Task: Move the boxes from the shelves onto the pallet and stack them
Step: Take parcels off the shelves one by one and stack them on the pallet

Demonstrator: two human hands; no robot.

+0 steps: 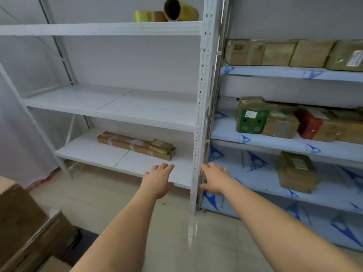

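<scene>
Your left hand (159,178) and right hand (215,178) reach out spread and empty; the long box (135,145) lies on the bottom white shelf (94,154) just beyond, lengthwise left-to-right, nearer your left.

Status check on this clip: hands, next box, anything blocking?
Left hand and right hand open, empty, reaching toward shelves. Long flat box alone on white rack's bottom shelf, untouched. Nothing seen blocking it.
</scene>
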